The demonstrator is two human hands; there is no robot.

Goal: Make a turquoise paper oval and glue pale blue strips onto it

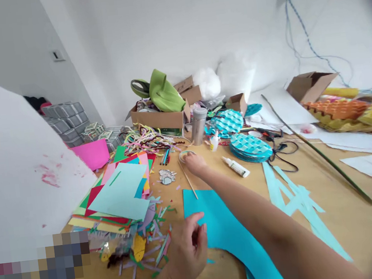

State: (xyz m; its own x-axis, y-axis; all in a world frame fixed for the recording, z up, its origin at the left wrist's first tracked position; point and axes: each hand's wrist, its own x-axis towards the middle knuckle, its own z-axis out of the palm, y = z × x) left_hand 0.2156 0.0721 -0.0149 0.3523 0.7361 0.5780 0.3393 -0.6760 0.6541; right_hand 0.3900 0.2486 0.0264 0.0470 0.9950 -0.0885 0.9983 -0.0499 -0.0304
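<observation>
My right hand [194,163] reaches far across the table and closes over a small round roll of tape [184,155]. My left hand [187,251] rests near the front edge, its fingers loosely curled and pinching the near corner of a blue paper sheet [223,229]. That sheet lies under my right forearm. A thin wooden stick [188,180] lies beside the sheet's far corner. A small glue bottle [236,167] lies just right of my right hand.
A stack of coloured paper [121,191] and paper scraps [151,246] lie at left. Pipe cleaners [145,139], a cardboard box [160,118], a grey bottle [199,124], woven teal discs [250,146], light blue strips [296,198], a long green rod [322,155] and a big white board [12,177] surround the hands.
</observation>
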